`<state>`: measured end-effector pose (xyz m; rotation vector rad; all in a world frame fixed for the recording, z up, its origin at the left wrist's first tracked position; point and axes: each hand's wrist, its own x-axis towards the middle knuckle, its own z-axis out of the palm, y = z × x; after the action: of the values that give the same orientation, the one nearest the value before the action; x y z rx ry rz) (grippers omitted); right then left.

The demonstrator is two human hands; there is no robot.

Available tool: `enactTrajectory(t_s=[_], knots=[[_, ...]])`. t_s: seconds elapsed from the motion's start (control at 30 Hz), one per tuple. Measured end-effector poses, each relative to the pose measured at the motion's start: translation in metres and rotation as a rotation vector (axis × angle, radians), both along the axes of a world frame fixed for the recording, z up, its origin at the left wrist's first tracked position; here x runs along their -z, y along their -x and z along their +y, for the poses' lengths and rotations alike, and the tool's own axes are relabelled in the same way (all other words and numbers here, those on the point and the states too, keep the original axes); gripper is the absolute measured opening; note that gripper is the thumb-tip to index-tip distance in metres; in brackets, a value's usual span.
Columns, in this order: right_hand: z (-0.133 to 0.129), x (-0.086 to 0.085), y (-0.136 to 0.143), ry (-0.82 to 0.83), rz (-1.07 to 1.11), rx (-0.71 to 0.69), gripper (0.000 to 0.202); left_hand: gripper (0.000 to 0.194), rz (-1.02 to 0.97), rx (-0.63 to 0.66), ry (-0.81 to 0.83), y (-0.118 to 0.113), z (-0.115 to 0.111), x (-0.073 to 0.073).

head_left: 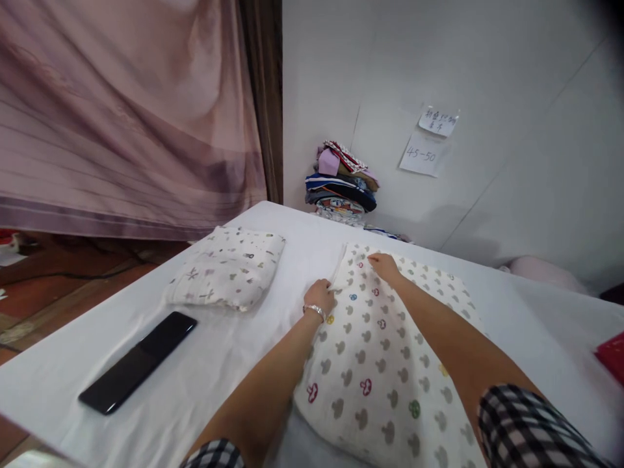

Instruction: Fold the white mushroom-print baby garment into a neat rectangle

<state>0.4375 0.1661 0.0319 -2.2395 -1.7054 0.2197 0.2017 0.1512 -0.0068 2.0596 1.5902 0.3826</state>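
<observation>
A white cloth with grey mushroom prints (377, 364) lies spread on the white table, with a few red, blue, green and yellow motifs. At its left edge my left hand (320, 296), wearing a bracelet, has its fingers closed on the fabric. My right hand (383, 265) pinches the same cloth a little farther back, near its far edge. Between the two hands the fabric is slightly creased. The cloth's near part hangs toward me between my forearms.
A folded patterned cloth (227, 268) and a black phone (139, 363) lie on the table (219, 348) at left. Behind its far edge stands a stack of folded fabrics (341, 185). A red object (611, 356) is at far right; a pink curtain (127, 117) hangs at left.
</observation>
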Motion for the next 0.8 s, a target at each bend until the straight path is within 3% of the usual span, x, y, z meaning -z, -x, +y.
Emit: enactTrajectory(t_s=[0.17, 0.33, 0.47, 0.6, 0.8], knots=[[0.072, 0.001, 0.014, 0.004, -0.021, -0.042, 0.031, 0.018, -0.053, -0.011, -0.001, 0.001, -0.001, 0.005], [0.113, 0.011, 0.019, 0.08, -0.078, -0.026, 0.031, 0.014, -0.07, -0.015, -0.024, 0.001, -0.003, 0.007], [0.126, 0.013, 0.021, 0.208, -0.115, -0.017, 0.034, 0.013, -0.077, -0.005, -0.036, 0.0, -0.003, 0.008], [0.13, 0.011, 0.019, 0.305, -0.157, -0.042, 0.021, 0.013, -0.067, 0.007, -0.033, 0.0, -0.003, 0.007], [0.126, 0.008, 0.015, 0.27, -0.197, -0.041, 0.025, 0.014, -0.065, 0.01, -0.023, 0.0, -0.004, 0.006]])
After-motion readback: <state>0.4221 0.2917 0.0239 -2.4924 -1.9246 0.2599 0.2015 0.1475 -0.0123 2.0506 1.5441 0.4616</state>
